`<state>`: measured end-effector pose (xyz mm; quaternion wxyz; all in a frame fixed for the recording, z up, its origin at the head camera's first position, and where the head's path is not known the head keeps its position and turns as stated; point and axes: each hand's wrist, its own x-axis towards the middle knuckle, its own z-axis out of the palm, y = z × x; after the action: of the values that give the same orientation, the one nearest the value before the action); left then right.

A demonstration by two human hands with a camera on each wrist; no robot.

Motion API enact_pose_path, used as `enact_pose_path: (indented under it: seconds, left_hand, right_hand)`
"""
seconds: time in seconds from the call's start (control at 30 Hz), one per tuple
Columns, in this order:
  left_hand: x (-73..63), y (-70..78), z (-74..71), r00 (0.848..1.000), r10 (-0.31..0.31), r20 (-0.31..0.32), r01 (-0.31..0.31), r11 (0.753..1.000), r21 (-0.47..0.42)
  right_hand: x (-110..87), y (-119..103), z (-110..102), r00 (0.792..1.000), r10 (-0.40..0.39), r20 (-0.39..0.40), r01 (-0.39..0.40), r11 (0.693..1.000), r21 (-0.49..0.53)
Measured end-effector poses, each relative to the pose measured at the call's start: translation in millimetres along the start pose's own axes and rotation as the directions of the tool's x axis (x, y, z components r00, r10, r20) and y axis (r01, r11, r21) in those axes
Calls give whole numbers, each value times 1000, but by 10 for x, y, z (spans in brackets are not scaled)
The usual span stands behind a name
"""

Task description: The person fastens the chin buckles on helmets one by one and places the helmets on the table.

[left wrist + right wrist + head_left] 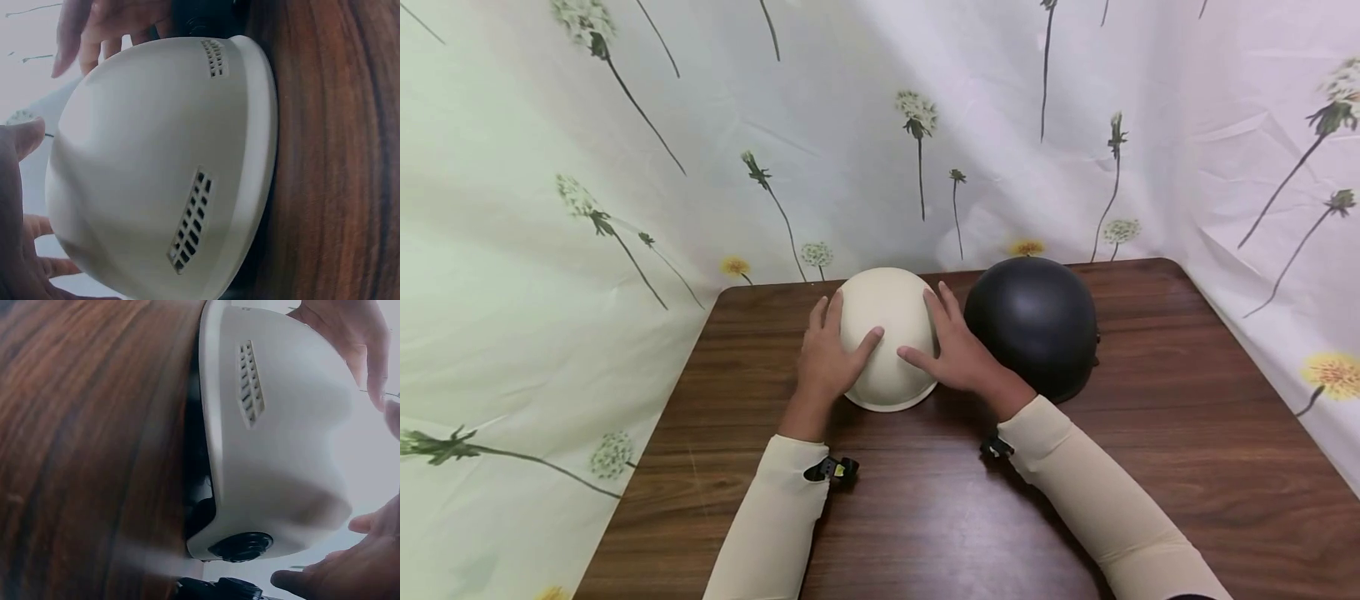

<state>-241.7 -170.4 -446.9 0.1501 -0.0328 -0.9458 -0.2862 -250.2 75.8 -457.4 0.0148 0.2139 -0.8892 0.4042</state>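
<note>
A cream-white helmet (887,304) rests dome-up on the wooden table, its rim toward the tabletop. Slotted vents (190,222) run along its side in the left wrist view, and a round black fitting (242,547) shows near the rim in the right wrist view. My left hand (831,358) lies along the helmet's left side, fingers spread and thumb toward the front of the dome. On the other side, my right hand (958,354) lies along the shell with its fingers extended. A dark helmet (1033,321) stands close to the right hand.
The brown wood-grain table (700,467) ends at a back edge just beyond both helmets. Behind and beside it hangs a pale curtain (850,150) printed with dandelions. A small black device (832,469) is strapped at the left wrist, another (997,447) at the right.
</note>
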Motion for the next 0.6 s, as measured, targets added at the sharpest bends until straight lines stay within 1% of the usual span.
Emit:
enact_pose_path:
  seconds: [0.13, 0.33, 0.5, 0.6]
  left_hand:
    - [-9, 14, 32, 1000, 7, 17, -8, 1000, 27]
    - [-25, 37, 71, 999, -20, 38, 18, 998, 67]
    - [-35, 88, 63, 997, -43, 59, 38, 995, 88]
    - [-35, 124, 59, 997, -48, 64, 42, 995, 94]
  right_hand:
    - [11, 28, 27, 1000, 21, 23, -21, 1000, 1]
    - [11, 91, 87, 998, 49, 47, -50, 998, 33]
    - [8, 129, 110, 997, 32, 74, -36, 998, 46]
    - [4, 127, 97, 997, 15, 77, -18, 999, 49]
